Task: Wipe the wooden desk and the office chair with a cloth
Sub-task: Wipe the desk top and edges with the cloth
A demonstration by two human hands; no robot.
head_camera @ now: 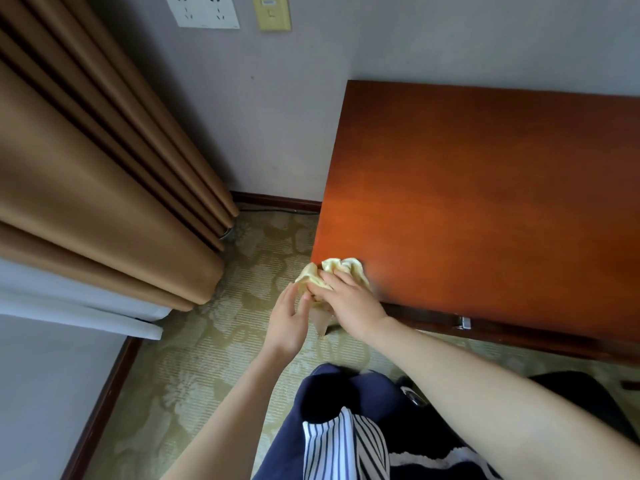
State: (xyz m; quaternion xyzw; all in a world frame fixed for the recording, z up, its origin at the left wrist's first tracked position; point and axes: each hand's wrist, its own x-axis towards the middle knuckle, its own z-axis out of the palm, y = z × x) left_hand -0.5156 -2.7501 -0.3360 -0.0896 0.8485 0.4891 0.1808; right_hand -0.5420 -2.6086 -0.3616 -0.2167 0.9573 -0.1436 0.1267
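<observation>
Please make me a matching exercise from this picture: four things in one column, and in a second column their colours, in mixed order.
Things:
1. cloth
2. desk
3. curtain
4. socket plate

Colours:
A. white
B. tan
C. pale yellow
D. reddish brown

Pairs: 1-C, 2-D, 3-B, 4-A

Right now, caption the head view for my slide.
Left hand and right hand gather a yellow cloth at the wooden desk's corner.

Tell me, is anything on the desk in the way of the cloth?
No, nothing visible. The cloth is bunched under the right hand at the near left corner of the desk, and only bare wood shows ahead of it.
</observation>
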